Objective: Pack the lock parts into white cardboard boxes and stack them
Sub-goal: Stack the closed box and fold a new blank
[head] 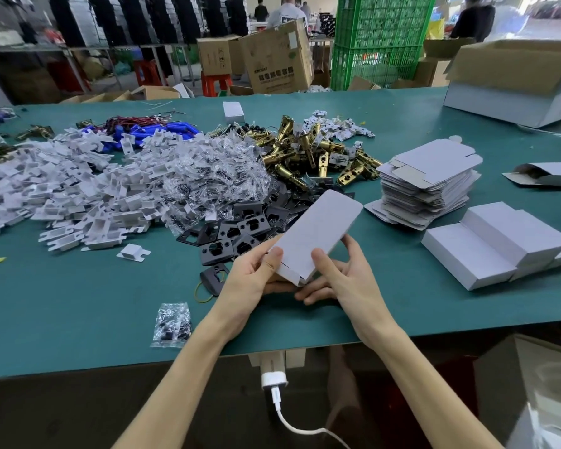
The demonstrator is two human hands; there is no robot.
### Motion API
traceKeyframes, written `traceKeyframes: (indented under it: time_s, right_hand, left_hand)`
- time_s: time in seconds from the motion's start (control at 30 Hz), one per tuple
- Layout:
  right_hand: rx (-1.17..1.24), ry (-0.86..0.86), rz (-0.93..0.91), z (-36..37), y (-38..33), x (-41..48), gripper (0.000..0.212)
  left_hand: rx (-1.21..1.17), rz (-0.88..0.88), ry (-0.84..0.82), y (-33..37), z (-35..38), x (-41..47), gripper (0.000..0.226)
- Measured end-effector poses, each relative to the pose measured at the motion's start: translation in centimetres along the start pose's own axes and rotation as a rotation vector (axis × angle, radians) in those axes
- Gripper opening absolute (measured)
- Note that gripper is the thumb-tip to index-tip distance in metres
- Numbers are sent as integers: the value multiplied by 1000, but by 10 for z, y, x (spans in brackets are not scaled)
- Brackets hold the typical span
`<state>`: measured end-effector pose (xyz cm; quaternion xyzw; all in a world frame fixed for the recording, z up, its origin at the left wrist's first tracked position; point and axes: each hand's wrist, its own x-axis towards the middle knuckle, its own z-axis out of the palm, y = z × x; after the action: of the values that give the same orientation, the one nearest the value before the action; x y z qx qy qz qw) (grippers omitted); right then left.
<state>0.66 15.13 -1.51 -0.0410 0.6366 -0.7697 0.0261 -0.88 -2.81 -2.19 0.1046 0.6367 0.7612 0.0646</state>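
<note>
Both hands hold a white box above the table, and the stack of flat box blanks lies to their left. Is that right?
No: the head view shows the stack of flat box blanks to the right of the hands. The left hand and right hand do hold the white box above the table.

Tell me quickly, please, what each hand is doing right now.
Left hand: holds the white box.
Right hand: holds the same box.
</note>
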Motion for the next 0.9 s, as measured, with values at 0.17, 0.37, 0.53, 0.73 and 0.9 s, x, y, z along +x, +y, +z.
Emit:
traceKeyframes:
  time_s: [0.17, 0.37, 0.53, 0.73, 0.9]
  right_hand:
    - [-64, -90, -12, 2, 0, 0, 112]
    - [-124, -140, -61, 0, -1, -2, 90]
    - [-90, -181, -70, -4, -1, -1, 84]
    - [-110, -168, -61, -4, 1, 0, 82]
    - [-145, -163, -65, -4, 0, -1, 70]
  left_hand:
    - [-11, 22, 37, 2, 0, -1, 46]
    - [-17, 32, -2, 3, 2, -1, 58]
    - [-34, 53, -6, 3, 2, 0, 62]
    - [-39, 54, -34, 4, 2, -1, 61]
    - [-36, 56, -29, 3, 2, -2, 63]
